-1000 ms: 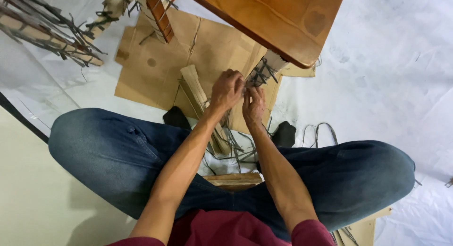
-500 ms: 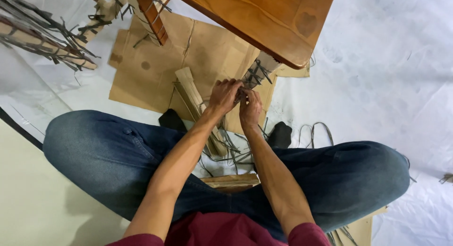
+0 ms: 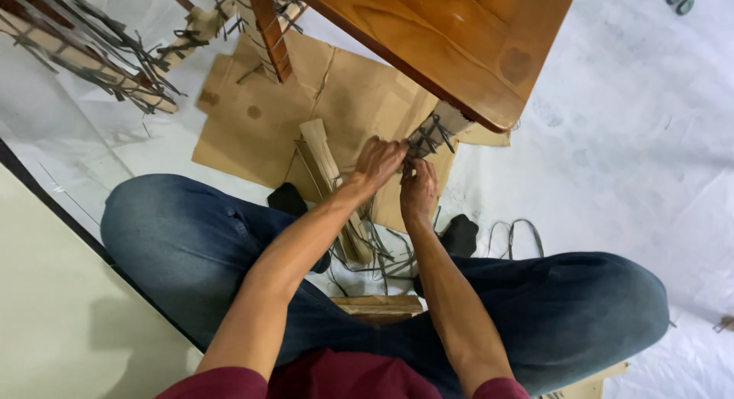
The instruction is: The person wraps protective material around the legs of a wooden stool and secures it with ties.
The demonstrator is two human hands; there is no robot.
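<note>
Dark straps (image 3: 428, 135) bind the table leg (image 3: 443, 123) – left hand (image 3: 380, 160) and right hand (image 3: 418, 188) pinch them (fingertips hidden).

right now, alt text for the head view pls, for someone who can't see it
Seen from above, a person sitting cross-legged in jeans has the left hand and right hand on dark straps wound round a wrapped table leg under a brown wooden table. Flattened cardboard, wooden slats and loose straps lie on the white floor covering.
</note>
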